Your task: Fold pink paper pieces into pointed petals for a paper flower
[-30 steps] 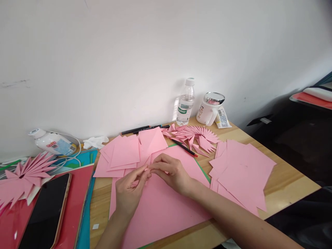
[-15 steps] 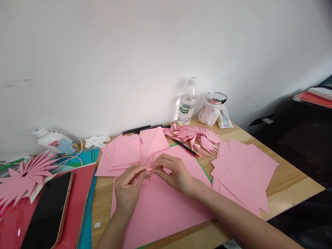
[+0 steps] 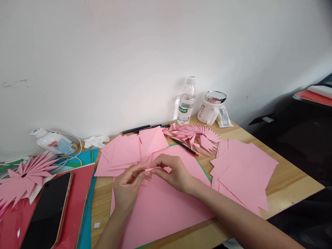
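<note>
Between my two hands is a small folded piece of pink paper [image 3: 151, 169], seen nearly edge-on. My left hand [image 3: 129, 185] pinches its left end between thumb and fingers. Its right end is in the closed fingers of my right hand [image 3: 175, 173]. Both hands are just above a large pink sheet [image 3: 166, 216] that lies on the table. Beyond them are loose pink squares [image 3: 126, 150] and a creased pink square [image 3: 153, 138]. My fingers hide most of the folded piece.
A pink folded-paper arc [image 3: 198, 133] and a red-tipped black pen [image 3: 185, 147] lie behind. Pink sheets [image 3: 246, 169] are piled at right. A water bottle [image 3: 186, 103] and white mug [image 3: 209, 109] stand by the wall. At left are a phone [image 3: 48, 211] and pink paper pinwheel [image 3: 24, 176].
My hands keep their pinch on the folded paper, and the right fingers have shifted slightly. More of the paper's edge shows between the fingertips. The whole view has moved a little.
</note>
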